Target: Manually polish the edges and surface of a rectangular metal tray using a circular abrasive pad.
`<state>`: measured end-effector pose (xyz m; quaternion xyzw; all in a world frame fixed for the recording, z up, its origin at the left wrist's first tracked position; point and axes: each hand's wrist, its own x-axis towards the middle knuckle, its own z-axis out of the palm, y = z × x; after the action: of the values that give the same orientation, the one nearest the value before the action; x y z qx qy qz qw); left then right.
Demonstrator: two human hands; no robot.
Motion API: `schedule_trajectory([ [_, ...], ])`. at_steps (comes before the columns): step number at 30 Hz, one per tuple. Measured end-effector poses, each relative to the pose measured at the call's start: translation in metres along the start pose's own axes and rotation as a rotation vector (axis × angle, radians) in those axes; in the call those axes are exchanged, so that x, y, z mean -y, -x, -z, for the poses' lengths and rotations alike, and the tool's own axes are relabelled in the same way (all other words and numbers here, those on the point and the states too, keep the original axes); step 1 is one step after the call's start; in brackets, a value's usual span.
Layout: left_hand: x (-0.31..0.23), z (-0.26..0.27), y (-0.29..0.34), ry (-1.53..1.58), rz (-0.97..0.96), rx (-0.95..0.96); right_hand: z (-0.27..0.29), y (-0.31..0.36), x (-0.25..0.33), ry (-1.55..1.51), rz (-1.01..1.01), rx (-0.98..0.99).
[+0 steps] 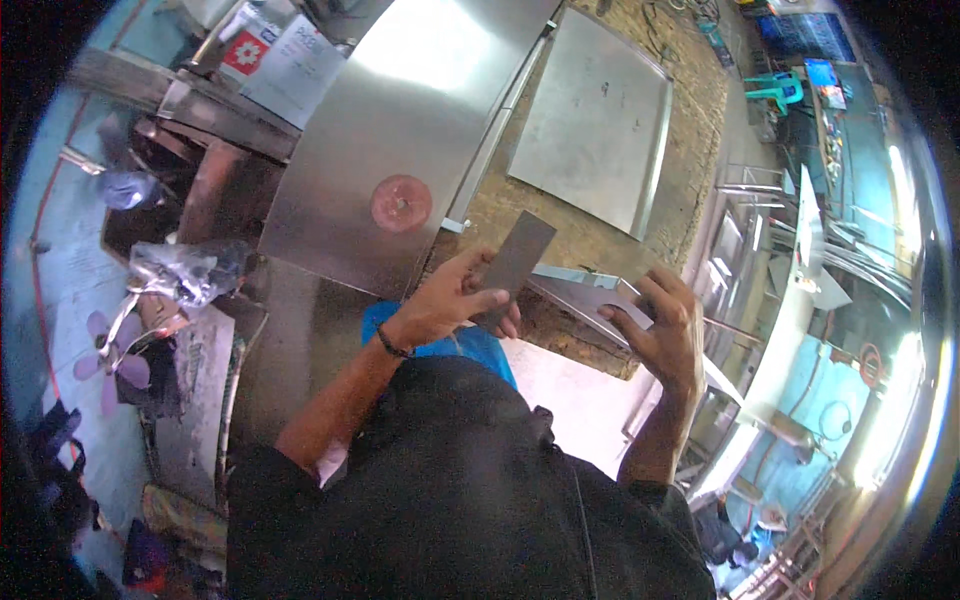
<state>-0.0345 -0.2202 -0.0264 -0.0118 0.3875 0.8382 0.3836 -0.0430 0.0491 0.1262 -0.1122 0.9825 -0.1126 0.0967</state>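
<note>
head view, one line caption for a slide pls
Left hand holding a dark flat plate, right hand at a metal piece.

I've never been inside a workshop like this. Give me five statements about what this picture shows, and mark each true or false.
1. The left hand holds a dark grey plate. True.
2. The dark grey plate is round. False: it is rectangular.
3. A dark bracelet circles the right wrist. False: it is on the left wrist.
4. The red disc lies on the shiny metal sheet. True.
5. The flat metal panel lies on the worn wooden tabletop. True.
</note>
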Motion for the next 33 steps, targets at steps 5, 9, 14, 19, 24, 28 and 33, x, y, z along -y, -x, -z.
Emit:
schedule_trajectory([
  [5, -0.022, -0.006, -0.012, 0.062, 0.002, 0.221, -0.005, 0.003, 0.01, -0.069, -0.115, 0.028],
  [9, -0.033, -0.017, -0.018, -0.1, 0.082, 0.151, -0.007, 0.008, 0.029, -0.169, -0.171, 0.047],
  [14, -0.041, -0.035, -0.013, -0.222, 0.119, 0.044, -0.013, 0.018, 0.022, -0.165, -0.061, 0.021],
  [19, -0.038, -0.044, -0.013, -0.153, 0.212, 0.085, -0.012, 0.017, 0.023, -0.163, -0.05, 0.038],
  [24, -0.044, -0.049, -0.012, -0.167, 0.228, 0.105, -0.015, 0.023, 0.022, -0.145, -0.038, 0.026],
  [28, -0.037, -0.041, -0.012, -0.178, 0.289, 0.118, -0.015, 0.024, 0.023, -0.132, 0.019, 0.029],
  [33, -0.035, -0.039, -0.018, -0.212, 0.285, 0.092, -0.019, 0.024, 0.02, -0.134, 0.057, 0.007],
])
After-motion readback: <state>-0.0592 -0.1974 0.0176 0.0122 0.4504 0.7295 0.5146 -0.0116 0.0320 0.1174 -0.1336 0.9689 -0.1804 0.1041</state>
